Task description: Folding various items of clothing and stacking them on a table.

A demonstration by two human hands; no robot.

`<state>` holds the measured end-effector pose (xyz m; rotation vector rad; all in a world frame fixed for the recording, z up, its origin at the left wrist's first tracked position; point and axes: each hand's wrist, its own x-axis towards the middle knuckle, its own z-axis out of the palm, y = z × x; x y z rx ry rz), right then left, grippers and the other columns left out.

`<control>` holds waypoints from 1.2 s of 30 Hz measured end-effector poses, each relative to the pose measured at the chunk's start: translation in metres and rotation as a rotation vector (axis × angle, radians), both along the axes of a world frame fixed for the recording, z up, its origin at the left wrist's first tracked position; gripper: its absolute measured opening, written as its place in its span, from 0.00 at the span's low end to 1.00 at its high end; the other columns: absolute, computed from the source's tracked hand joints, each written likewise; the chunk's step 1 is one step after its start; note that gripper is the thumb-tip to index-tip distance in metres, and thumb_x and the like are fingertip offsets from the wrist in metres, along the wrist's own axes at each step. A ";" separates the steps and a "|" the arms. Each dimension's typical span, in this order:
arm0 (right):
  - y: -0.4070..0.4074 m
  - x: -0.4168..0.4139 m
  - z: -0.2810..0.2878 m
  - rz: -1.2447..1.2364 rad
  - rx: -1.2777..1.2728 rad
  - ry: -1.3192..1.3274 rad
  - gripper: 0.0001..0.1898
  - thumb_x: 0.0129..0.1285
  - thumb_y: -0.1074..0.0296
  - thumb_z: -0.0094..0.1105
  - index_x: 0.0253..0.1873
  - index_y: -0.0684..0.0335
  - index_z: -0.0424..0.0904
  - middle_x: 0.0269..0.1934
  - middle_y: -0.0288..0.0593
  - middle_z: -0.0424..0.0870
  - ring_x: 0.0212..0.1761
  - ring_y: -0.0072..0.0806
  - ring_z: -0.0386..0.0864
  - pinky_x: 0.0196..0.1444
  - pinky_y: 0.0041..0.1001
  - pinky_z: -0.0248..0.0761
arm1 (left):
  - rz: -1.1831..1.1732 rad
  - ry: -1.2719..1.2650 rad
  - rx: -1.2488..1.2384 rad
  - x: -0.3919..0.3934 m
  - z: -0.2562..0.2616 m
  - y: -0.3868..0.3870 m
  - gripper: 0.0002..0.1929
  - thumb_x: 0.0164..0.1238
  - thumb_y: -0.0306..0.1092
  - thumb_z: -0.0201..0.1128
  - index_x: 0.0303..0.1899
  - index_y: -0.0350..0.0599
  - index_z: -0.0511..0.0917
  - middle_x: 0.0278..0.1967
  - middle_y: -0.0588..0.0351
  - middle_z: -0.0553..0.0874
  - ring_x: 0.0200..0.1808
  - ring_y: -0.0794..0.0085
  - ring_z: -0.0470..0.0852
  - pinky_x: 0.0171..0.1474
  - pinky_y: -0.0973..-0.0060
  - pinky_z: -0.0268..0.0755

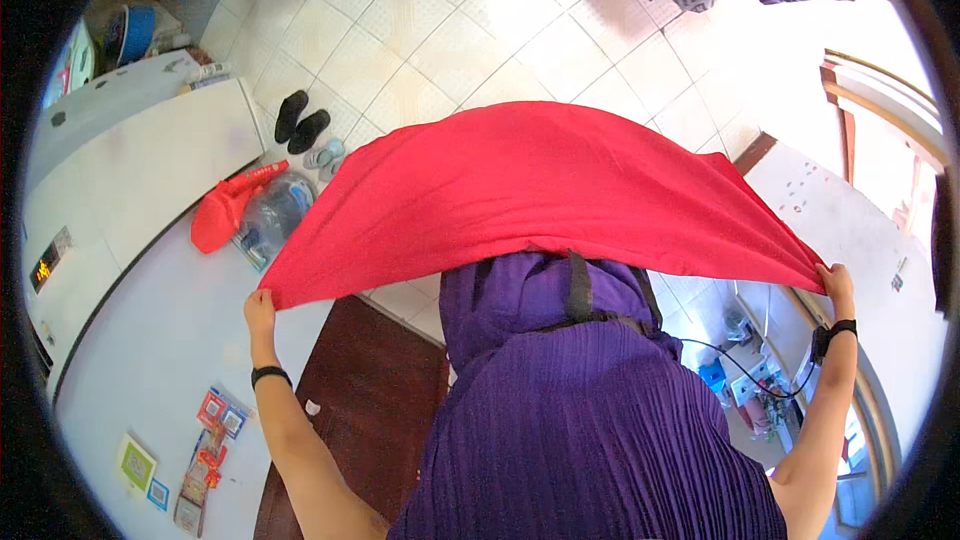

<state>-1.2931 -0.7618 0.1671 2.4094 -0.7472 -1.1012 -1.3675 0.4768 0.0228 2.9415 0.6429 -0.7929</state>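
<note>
A red cloth (540, 180) is stretched wide in front of my body, its upper edge bowed outward and its lower edge pulled nearly straight. My left hand (260, 309) pinches one corner at the left. At the right, my right hand (837, 286) is closed on the opposite corner. Both arms are spread, with a black band on each wrist. Behind the cloth's lower edge is my purple pleated garment (592, 405), with dark straps near the waist.
Black shoes (291, 120) stand on the tiled floor (405, 52). A red bag (217, 217) and a clear plastic container (277, 206) are at the left. A dark brown mat (360, 405) lies below. A white panel (840, 202) and a wooden frame (847, 120) stand at the right.
</note>
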 end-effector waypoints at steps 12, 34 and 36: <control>-0.087 -0.086 0.001 -0.105 0.274 -0.139 0.21 0.69 0.56 0.49 0.37 0.71 0.84 0.32 0.63 0.85 0.35 0.50 0.84 0.40 0.46 0.74 | 0.063 -0.082 -0.145 0.001 -0.032 -0.033 0.11 0.66 0.29 0.59 0.42 0.38 0.86 0.41 0.40 0.88 0.46 0.47 0.87 0.53 0.59 0.78; 0.005 -0.045 0.009 -1.280 0.462 -0.967 0.14 0.73 0.60 0.57 0.55 0.63 0.80 0.45 0.46 0.88 0.44 0.36 0.87 0.49 0.37 0.81 | -0.150 0.098 0.070 0.030 0.024 0.040 0.15 0.52 0.16 0.54 0.40 0.35 0.85 0.36 0.40 0.88 0.41 0.50 0.87 0.48 0.62 0.79; -0.037 -0.037 0.030 -1.238 0.707 -0.957 0.15 0.73 0.58 0.58 0.54 0.63 0.80 0.44 0.45 0.88 0.41 0.35 0.87 0.46 0.36 0.81 | -0.249 -0.006 0.119 0.047 0.022 0.041 0.15 0.52 0.16 0.54 0.40 0.34 0.85 0.36 0.39 0.88 0.41 0.47 0.86 0.48 0.60 0.79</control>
